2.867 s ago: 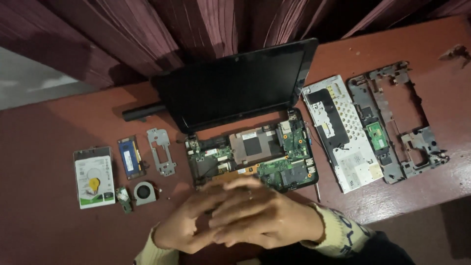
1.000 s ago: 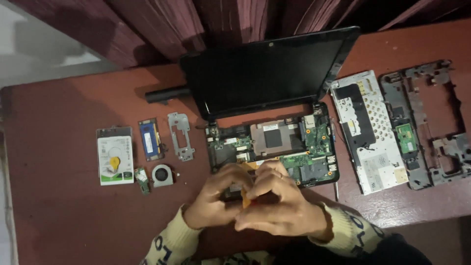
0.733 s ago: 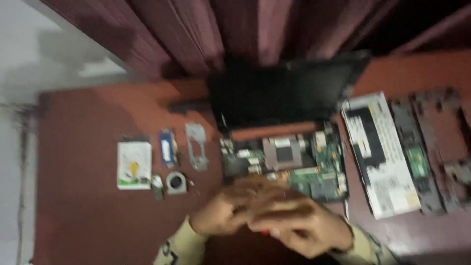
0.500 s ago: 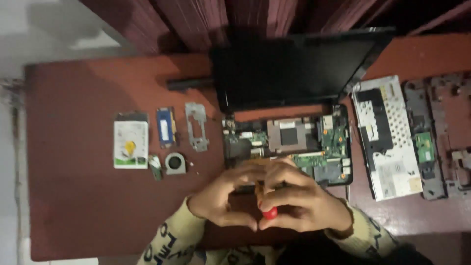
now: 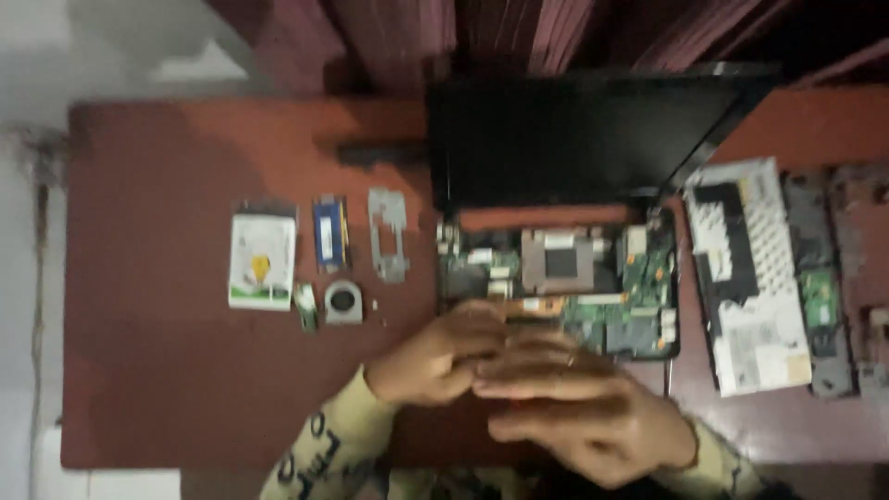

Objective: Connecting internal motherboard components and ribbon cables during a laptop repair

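My left hand (image 5: 431,356) and my right hand (image 5: 579,412) are pressed together over the front edge of an opened laptop base (image 5: 556,278), whose green circuit board is bare. The left fingers are curled. The right fingers lie flat across them, pointing left. A thin orange-red strip (image 5: 520,400) shows between the hands; blur hides what it is and which hand has it. The black laptop screen (image 5: 593,139) stands open behind the board.
On the red-brown table (image 5: 157,370), left of the laptop, lie a white hard drive (image 5: 262,259), a blue memory stick (image 5: 331,231), a metal bracket (image 5: 387,231), a small round fan (image 5: 344,301) and a black bar (image 5: 380,153). A silver keyboard plate (image 5: 750,278) and dark frame (image 5: 833,287) lie right.
The view has drifted, so the table's left edge shows now. My hands stay together at the laptop's front. The red-tipped thing seen between them half a second ago is mostly covered.
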